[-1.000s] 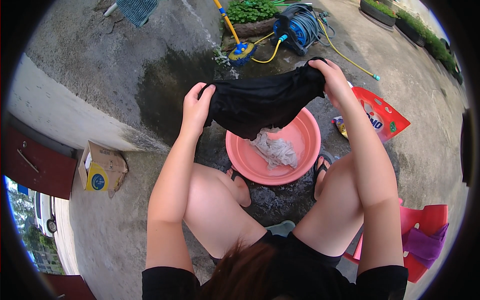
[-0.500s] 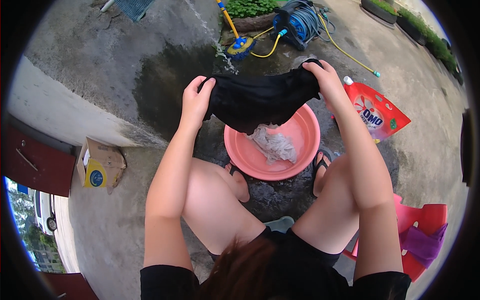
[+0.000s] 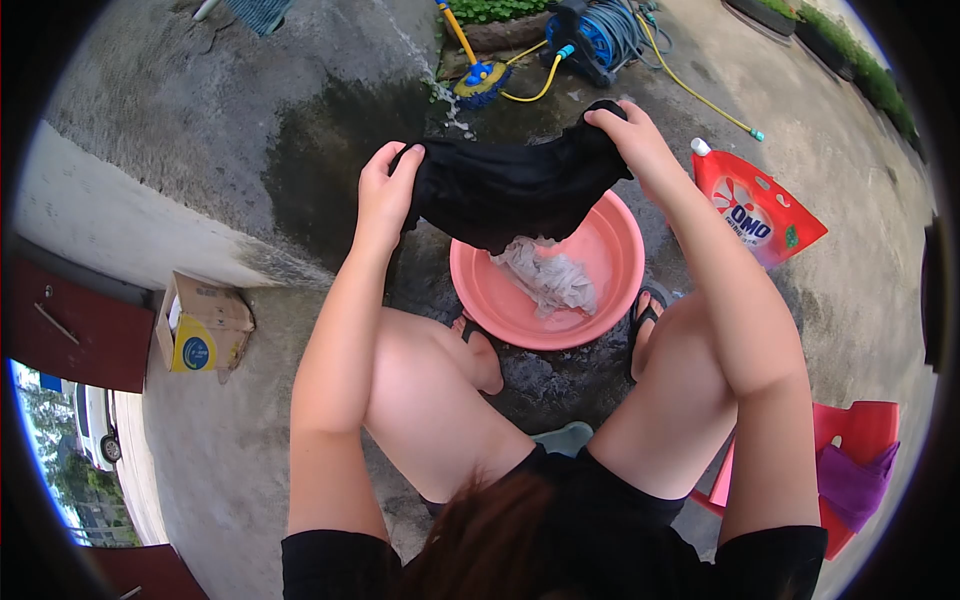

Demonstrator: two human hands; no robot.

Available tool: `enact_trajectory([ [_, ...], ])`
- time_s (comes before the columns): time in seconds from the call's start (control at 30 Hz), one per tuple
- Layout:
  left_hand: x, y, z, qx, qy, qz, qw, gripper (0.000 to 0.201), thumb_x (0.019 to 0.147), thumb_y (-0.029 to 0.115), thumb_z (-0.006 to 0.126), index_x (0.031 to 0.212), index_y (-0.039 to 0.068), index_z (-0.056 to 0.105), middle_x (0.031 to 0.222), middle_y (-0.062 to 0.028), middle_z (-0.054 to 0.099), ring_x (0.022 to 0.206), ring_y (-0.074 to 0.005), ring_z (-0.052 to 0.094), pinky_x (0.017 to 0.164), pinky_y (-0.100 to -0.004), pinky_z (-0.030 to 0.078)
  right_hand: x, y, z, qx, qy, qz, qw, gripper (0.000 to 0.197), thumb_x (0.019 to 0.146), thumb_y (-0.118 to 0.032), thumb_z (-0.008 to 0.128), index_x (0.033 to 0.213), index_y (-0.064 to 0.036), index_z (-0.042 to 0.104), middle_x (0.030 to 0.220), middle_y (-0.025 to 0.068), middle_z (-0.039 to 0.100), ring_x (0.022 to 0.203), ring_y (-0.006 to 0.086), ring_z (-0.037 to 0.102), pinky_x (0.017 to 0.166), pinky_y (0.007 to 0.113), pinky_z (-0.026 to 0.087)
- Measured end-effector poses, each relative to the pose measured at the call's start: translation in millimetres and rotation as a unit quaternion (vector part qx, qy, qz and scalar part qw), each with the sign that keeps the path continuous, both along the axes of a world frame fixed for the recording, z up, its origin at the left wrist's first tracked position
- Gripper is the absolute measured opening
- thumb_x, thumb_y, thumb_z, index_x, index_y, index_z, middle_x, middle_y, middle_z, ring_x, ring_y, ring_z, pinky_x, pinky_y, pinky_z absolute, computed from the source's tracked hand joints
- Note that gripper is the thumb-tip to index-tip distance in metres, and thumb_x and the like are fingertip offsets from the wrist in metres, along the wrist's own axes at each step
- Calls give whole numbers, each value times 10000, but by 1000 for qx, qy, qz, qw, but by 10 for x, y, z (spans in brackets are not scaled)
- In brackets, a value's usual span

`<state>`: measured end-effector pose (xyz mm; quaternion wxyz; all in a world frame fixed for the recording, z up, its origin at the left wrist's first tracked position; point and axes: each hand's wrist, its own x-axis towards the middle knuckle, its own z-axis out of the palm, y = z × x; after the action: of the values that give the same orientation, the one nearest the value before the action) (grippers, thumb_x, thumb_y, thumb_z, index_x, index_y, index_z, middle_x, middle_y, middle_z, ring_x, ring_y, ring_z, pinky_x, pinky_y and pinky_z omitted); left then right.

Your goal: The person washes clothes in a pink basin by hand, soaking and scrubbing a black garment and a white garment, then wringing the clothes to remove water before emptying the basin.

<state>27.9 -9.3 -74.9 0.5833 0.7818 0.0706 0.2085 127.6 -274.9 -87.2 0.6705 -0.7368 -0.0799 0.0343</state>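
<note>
The concrete ground (image 3: 850, 330) bears a pink basin (image 3: 615, 260), cardboard box (image 3: 222, 315) and red pouch (image 3: 765, 205).

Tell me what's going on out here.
A person's left hand and right hand each grip one end of a black cloth, which sags between them. From this view it covers the far part of a pink basin on wet ground. A crumpled pale cloth lies in the basin. To the right is a red pouch with a white cap; farther off stands a blue hose reel.
</note>
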Motion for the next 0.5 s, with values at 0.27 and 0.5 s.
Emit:
enact_trajectory([
  [0.27,-28,-65,53,33,0,29,999,177,823,196,571,789,22,574,637,36,513,579,-44,436,523,-202,348,-84,-104,8,68,48,-20,996,431,717,-284,624,983,44,537,826,113,602,762,169,575,686,276,451],
  [0.5,7,-26,11,6,-13,-8,1000,175,826,196,569,779,27,568,631,43,501,575,-34,421,521,-195,338,-243,28,88,42,22,-6,999,461,716,-298,622,1006,45,519,836,116,592,746,179,573,668,277,450],
])
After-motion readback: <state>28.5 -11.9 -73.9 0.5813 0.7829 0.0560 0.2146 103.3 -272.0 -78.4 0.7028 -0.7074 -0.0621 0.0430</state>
